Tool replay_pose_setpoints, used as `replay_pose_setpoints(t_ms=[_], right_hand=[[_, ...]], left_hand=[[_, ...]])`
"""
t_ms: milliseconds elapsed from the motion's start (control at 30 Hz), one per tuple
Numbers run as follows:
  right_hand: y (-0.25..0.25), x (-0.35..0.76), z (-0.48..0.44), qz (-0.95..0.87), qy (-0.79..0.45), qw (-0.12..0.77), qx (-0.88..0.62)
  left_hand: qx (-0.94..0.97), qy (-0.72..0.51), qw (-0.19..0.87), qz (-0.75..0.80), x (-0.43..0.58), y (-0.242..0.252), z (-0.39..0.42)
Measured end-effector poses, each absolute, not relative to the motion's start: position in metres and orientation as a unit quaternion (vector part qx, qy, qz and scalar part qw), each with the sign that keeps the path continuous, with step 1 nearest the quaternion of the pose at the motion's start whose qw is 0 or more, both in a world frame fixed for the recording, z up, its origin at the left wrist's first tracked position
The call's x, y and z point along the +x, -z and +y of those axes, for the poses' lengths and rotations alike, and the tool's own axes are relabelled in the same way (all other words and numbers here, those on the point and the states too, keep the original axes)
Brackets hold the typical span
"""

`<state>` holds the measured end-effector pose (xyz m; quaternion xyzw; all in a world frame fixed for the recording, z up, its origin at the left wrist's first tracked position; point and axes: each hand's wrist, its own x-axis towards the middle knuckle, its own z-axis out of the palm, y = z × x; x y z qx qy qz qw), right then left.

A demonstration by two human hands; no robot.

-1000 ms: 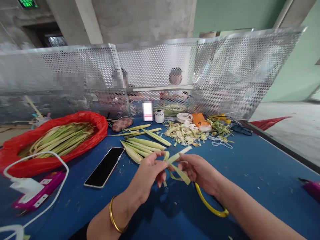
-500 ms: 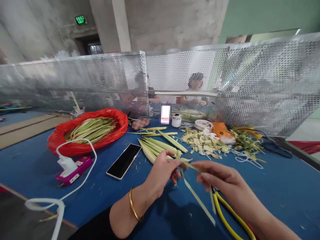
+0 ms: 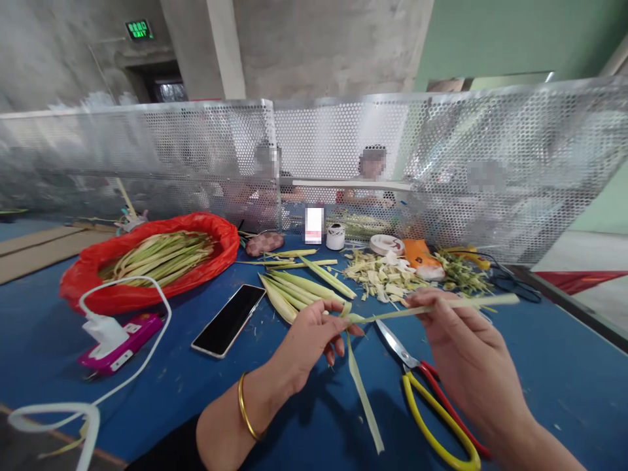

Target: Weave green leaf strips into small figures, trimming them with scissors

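Observation:
My left hand [image 3: 318, 333] pinches a small folded piece of pale green leaf [image 3: 349, 316] between thumb and fingers. From it a leaf strip [image 3: 392, 315] runs taut to my right hand [image 3: 466, 347], which is closed on it; its end sticks out to the right. A second strand [image 3: 363, 396] hangs from the left hand toward the table. Beneath and beside the right hand lie scissors [image 3: 412, 366] with one yellow and one red handle. Long green leaves [image 3: 289, 291] lie just beyond the left hand.
A phone [image 3: 228, 320] and a purple power strip [image 3: 122, 343] with a white cable lie left on the blue table. Behind them is a red-lined basket [image 3: 223, 252] of leaf strips. Leaf scraps [image 3: 377, 275] and a tape roll [image 3: 386, 244] lie back right, before a perforated metal screen [image 3: 333, 144].
My right hand has moved right and up, drawing the strip out straight, and the scissors show more fully. The left hand keeps its pinch. The view has turned slightly right.

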<state>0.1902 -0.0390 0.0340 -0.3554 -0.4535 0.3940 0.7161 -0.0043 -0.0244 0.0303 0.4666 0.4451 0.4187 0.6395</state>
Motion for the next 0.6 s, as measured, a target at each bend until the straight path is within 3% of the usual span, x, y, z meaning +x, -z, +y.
replay_pose_setpoints(t_ms=[100,333,600], right_hand=[[-0.039,0.189,-0.04,-0.44,-0.455,0.68,-0.37],[-0.025,0.184,-0.038,-0.644,-0.395,0.411,-0.51],[-0.022,0.185,-0.04,-0.698,-0.307,0.358,-0.539]], left_hand=[[0.473,-0.412,0.641,0.442,-0.004,-0.029,-0.024],[0.494,-0.406,0.638,0.429,-0.003,-0.029,-0.024],[0.511,-0.384,0.64,0.426,-0.002,-0.03,-0.026]])
